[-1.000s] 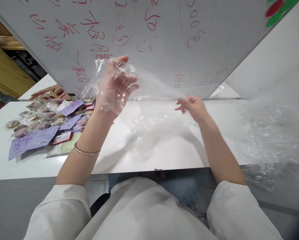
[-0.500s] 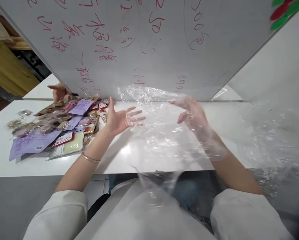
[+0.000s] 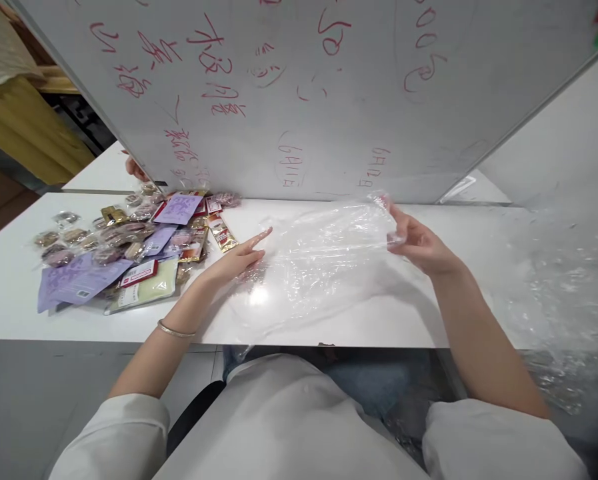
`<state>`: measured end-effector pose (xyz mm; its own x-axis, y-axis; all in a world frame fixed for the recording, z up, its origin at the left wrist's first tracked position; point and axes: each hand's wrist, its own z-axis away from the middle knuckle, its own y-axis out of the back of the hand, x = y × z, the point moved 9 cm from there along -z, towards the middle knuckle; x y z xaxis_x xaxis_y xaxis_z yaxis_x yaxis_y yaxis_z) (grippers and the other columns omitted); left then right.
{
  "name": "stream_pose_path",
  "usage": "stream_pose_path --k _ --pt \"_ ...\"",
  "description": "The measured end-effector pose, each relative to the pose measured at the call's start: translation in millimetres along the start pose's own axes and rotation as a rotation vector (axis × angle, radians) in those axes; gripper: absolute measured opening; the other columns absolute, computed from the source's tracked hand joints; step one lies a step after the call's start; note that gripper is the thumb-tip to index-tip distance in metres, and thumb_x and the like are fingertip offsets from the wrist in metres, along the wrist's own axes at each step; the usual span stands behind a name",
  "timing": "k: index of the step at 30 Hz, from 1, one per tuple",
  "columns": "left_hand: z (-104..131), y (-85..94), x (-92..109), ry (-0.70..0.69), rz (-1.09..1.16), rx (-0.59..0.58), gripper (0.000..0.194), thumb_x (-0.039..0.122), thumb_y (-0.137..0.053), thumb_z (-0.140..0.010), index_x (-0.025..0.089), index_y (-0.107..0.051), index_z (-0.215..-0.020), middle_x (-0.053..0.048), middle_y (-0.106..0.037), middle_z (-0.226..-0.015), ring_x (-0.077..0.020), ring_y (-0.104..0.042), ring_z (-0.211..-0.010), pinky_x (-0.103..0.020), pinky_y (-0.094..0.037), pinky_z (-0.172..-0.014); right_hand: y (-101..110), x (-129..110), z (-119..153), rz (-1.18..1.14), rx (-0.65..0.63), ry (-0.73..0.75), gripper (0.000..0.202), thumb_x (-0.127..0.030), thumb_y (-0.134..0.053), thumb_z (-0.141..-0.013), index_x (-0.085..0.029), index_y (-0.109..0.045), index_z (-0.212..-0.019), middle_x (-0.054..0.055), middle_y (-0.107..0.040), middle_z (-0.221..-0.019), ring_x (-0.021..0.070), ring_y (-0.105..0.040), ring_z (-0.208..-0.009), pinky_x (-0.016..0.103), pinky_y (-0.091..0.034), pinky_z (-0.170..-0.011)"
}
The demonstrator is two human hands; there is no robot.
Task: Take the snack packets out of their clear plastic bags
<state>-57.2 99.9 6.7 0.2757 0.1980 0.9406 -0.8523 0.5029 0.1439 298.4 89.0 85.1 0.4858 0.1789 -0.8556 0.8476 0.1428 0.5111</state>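
The bag (image 3: 319,260) stretches over the tabletop (image 3: 9,287), its right end pinched in the right hand (image 3: 421,245)! The left hand (image 3: 237,261) meets the other end, fingers extended, grip or no grip I can't tell; left of it, packets (image 3: 157,240) lie heaped before the whiteboard (image 3: 319,120).

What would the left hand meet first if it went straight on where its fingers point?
The clear plastic, whose edge lies right by the left hand; depth is hard to judge, so they may already touch.
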Motion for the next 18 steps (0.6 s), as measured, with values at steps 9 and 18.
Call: stream_pose_path --k 9,18 --pt "26 67.5 34 0.038 -0.952 0.758 0.054 0.051 -0.030 -0.101 0.015 -0.068 -0.113 -0.015 -0.068 -0.108 -0.0298 -0.065 -0.099 -0.036 -0.048 -0.079 -39 19 25 0.969 0.067 -0.190 0.063 -0.046 -0.053 -0.089 -0.012 -0.050 -0.142 0.024 -0.033 -0.160 0.0480 -0.053 -0.128 0.065 -0.046 -0.099" --pt "-15 98.8 20 0.387 -1.253 0.672 0.050 0.032 -0.055 -0.087 0.000 -0.060 -0.125 -0.029 -0.064 -0.122 -0.0386 -0.063 -0.112 -0.043 -0.051 -0.089 -153 6 5 0.828 -0.071 0.118 0.070 -0.060 -0.026 -0.100 -0.018 -0.037 -0.155 0.014 -0.030 -0.163 0.0355 -0.018 -0.153 0.062 -0.012 -0.123"
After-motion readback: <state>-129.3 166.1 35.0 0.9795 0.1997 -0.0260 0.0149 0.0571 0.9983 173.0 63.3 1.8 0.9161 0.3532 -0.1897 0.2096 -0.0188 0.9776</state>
